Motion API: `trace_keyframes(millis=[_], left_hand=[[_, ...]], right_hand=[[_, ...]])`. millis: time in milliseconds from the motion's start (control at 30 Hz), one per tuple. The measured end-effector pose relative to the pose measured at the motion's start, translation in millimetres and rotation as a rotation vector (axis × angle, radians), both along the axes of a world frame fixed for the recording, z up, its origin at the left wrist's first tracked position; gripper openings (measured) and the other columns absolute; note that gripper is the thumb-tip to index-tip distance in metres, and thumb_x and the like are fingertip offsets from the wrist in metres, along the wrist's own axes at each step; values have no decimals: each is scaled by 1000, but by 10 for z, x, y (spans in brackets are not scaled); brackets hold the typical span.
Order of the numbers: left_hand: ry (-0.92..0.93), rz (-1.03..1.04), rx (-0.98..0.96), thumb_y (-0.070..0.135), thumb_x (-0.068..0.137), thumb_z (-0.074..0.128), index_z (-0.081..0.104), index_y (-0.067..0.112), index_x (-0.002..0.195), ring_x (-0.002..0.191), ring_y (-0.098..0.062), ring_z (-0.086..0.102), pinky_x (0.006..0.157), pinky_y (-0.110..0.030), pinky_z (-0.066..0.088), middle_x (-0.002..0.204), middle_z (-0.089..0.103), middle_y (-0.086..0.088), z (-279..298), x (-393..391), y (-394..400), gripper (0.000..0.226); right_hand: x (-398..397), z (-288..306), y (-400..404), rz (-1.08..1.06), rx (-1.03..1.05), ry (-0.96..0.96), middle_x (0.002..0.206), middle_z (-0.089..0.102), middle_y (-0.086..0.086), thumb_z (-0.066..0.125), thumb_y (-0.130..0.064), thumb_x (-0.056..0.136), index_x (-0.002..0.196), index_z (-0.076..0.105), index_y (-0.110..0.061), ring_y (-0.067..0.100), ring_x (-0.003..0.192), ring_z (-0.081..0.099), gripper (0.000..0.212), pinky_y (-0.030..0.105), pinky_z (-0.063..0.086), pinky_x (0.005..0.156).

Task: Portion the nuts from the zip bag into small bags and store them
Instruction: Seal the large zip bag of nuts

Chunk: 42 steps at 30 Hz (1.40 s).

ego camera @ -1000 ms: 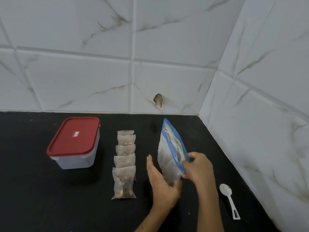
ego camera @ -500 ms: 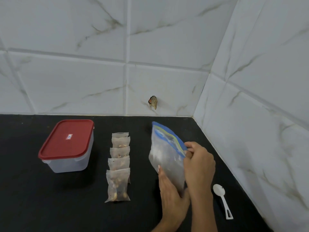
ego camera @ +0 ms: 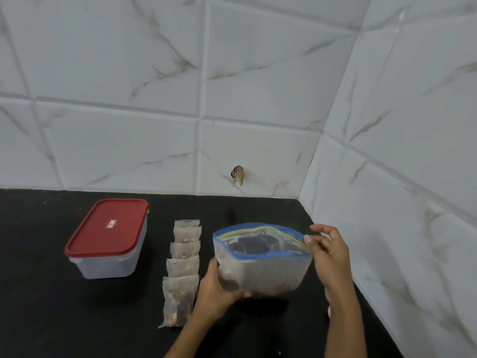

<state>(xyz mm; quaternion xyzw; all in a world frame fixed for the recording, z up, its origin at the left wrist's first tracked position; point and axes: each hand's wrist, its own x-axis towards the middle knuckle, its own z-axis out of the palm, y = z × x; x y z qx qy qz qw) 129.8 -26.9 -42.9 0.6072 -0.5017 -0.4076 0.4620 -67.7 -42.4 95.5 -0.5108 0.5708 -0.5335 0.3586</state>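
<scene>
The zip bag is hanging above the black counter, its blue-edged mouth gaping open between the two hands. The left hand is cupping its lower left corner, fingers curling under the bottom. The right hand is pinching the right end of the seal between thumb and fingertips, wrist angling up from below. Just left of the left hand's knuckles, five filled small bags are lying in an overlapping row; farther left a red-lidded container is sitting, its label unreadable.

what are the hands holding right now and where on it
Both hold the zip bag: the left hand grips its lower left corner, the right hand pinches the right end of its open top.
</scene>
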Motion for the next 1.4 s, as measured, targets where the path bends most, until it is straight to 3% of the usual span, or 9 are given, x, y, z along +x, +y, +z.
trace_keyframes(millis=[100, 200, 333, 400, 533, 800, 1000, 1233, 1400], left_hand=[[8, -38, -13, 20, 56, 91, 60, 28, 102, 93, -4, 66, 77, -17, 52, 97, 70, 9, -52, -14, 56, 56], [-9, -55, -19, 18, 59, 89, 65, 26, 93, 84, 0, 67, 74, -16, 53, 89, 72, 7, -118, -72, 119, 43], [-18, -42, 7, 16, 65, 86, 63, 29, 95, 87, 2, 66, 76, -13, 51, 92, 71, 10, -173, -112, 182, 40], [-26, -60, 18, 15, 68, 84, 63, 30, 97, 91, 4, 65, 80, -15, 52, 95, 71, 10, -178, -110, 193, 39], [-15, -82, 50, 16, 69, 83, 65, 27, 100, 94, -2, 67, 88, -28, 55, 98, 73, 7, -161, -81, 226, 38], [31, -54, 47, 19, 74, 81, 67, 20, 97, 89, -6, 69, 81, -28, 57, 94, 73, 1, -155, -92, 280, 27], [63, 38, 57, 16, 76, 79, 71, 10, 90, 85, -20, 71, 81, -44, 56, 86, 75, -6, -166, -92, 306, 17], [49, 58, -30, 26, 60, 85, 52, 32, 116, 106, -7, 60, 89, -30, 54, 113, 63, 10, 214, -113, 393, 65], [121, -58, -111, 35, 64, 85, 64, 17, 104, 94, -15, 68, 78, -30, 57, 99, 71, -1, 616, -85, 386, 49]], right_hand=[[-103, -35, -26, -168, -32, 78, 81, 66, 0, 62, -6, 89, 102, 56, -16, 18, 81, 62, 17, 22, 44, 65], [-165, -56, -53, -255, -33, 290, 91, 68, 7, 61, -16, 91, 103, 57, -15, 20, 80, 59, 12, 26, 41, 67], [37, 31, -24, 17, -8, 452, 113, 63, -10, 69, -56, 72, 104, 62, -32, 15, 115, 54, 41, 37, 43, 97], [199, 109, -26, 193, -4, 666, 135, 47, -15, 73, -64, 59, 118, 56, -39, 11, 136, 31, 65, 46, 18, 116], [521, 228, -79, 506, 58, 836, 146, 39, -11, 78, -57, 60, 126, 51, -40, 10, 145, 10, 73, 44, -8, 117], [749, 337, -11, 589, 35, 1008, 114, 63, -11, 64, -34, 86, 103, 69, -32, 11, 119, 47, 17, 47, 12, 114], [688, 361, -60, 508, -46, 966, 111, 66, -12, 56, -30, 94, 103, 70, -28, 10, 110, 51, 17, 35, 23, 97], [653, 247, -48, 565, -107, 773, 98, 70, -10, 60, -28, 91, 98, 71, -28, 11, 98, 60, 14, 45, 41, 98], [685, 270, -16, 615, -149, 785, 98, 71, -9, 60, -29, 91, 102, 70, -27, 6, 94, 61, 16, 39, 46, 95]])
